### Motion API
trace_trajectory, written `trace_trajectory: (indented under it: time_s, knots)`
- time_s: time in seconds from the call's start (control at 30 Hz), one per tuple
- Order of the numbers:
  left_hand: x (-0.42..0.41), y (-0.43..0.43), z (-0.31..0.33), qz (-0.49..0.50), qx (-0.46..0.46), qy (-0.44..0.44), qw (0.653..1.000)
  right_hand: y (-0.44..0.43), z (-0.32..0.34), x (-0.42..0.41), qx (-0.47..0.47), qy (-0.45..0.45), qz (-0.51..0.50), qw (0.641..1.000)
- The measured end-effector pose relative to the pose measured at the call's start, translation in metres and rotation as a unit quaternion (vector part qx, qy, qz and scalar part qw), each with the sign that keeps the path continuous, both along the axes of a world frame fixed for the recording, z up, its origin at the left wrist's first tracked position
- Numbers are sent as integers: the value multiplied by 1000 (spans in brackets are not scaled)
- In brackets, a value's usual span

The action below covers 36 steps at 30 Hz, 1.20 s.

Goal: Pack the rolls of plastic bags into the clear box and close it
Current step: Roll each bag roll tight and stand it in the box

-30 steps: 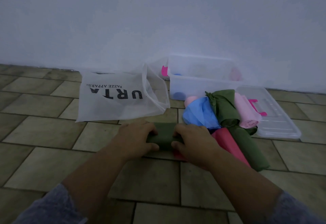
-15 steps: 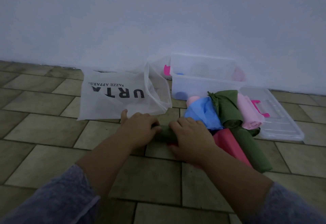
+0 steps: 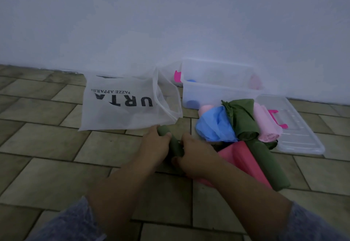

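Both hands grip one dark green roll of bags (image 3: 175, 145) on the tiled floor: my left hand (image 3: 156, 144) around its far end, my right hand (image 3: 195, 155) around its near end. To the right lie a blue bag bundle (image 3: 215, 125), a loose green bag (image 3: 244, 116), a pink roll (image 3: 265, 125), a red bag (image 3: 244, 157) and a long green roll (image 3: 269, 166). The clear box (image 3: 219, 93) stands open by the wall, with a blue roll and a pink roll dimly visible inside. Its clear lid (image 3: 295, 132) lies flat at the right.
A white printed carrier bag (image 3: 123, 104) lies on the floor left of the box, its open mouth toward the box. The pale wall (image 3: 170, 22) runs right behind the box. Tiled floor (image 3: 47, 155) stretches to the left and in front.
The green bag has been rolled away from me into a tighter roll. Both hands moved forward with it, and the roll now lies slanted, its far end near the carrier bag.
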<state>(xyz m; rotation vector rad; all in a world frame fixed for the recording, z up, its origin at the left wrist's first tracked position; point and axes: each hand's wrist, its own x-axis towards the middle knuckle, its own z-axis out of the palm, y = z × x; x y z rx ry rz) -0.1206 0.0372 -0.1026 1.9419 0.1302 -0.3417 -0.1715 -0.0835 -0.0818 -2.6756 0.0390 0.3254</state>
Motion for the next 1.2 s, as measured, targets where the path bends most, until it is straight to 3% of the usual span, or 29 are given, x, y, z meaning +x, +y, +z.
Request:
trace_trajectory:
  time_s: [0.07,0.23,0.37,0.5,0.6,0.67,0.73,0.83,0.93,1.03,1.2]
  knots:
    - [-3,-3,1,44,-57,-4,997,2,5,-4,52,35,14,998]
    - [0,-10,14,95,-223,90,966,-7,23,4,174,121,-20,977]
    - [20,-24,40,103,-317,96,938,-28,45,27,300,96,-67,947]
    - [67,-48,75,28,-288,7,957,-65,83,54,431,61,-97,895]
    - [111,-66,96,-61,-60,-121,989,-105,114,84,495,24,-148,856]
    - [130,-78,98,-115,55,-165,978,-132,126,110,480,-7,-212,851]
    - [140,-90,95,-163,130,-146,967,-153,125,137,427,-35,-273,861]
    - [151,-98,83,-207,232,-126,942,-166,109,169,286,-23,-303,909]
    - [152,-96,76,-218,249,-139,933,-163,85,196,145,63,-263,952]
    - [151,-96,70,-221,263,-146,928,-148,65,215,10,95,-174,980]
    - [152,-95,67,-217,283,-140,924,-137,61,225,-74,151,-104,980]
